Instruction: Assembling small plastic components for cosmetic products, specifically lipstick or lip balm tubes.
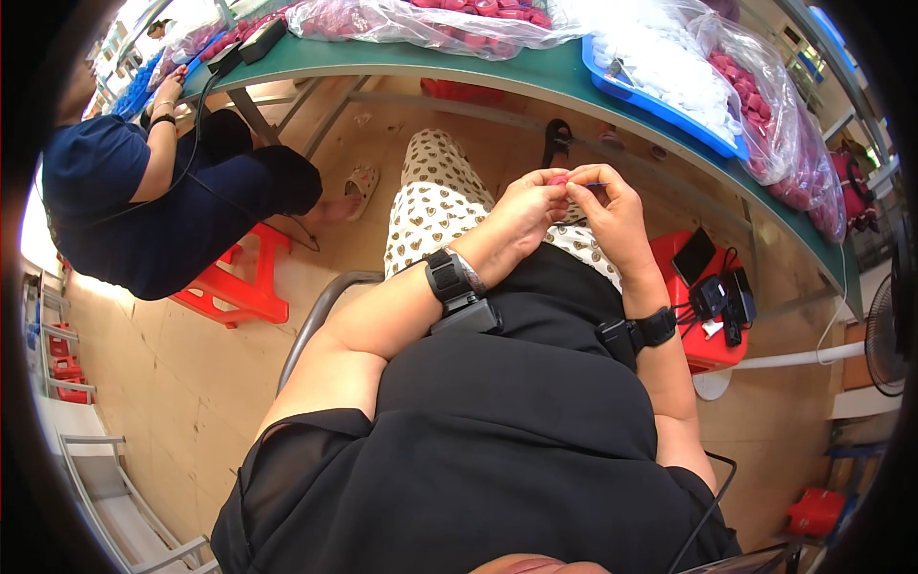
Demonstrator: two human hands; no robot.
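The person's left hand (529,209) and right hand (612,206) meet fingertip to fingertip over the lap, just above the picture's centre, both closed in a narrow pinch on a small pink plastic piece (558,179) that sits between the thumbs and forefingers. A thin blue pin-like stick (595,185) pokes out of the right hand's grip with its long axis running roughly from 9 to 3 o'clock, its free end pointing toward 3 o'clock. At 12 o'clock curves the green worktop (497,72), carrying clear plastic bags of pink parts (421,19) and a blue tray of white pieces (660,72), while at 10 o'clock a co-worker in dark blue (143,206) sits on a red plastic stool (244,282).
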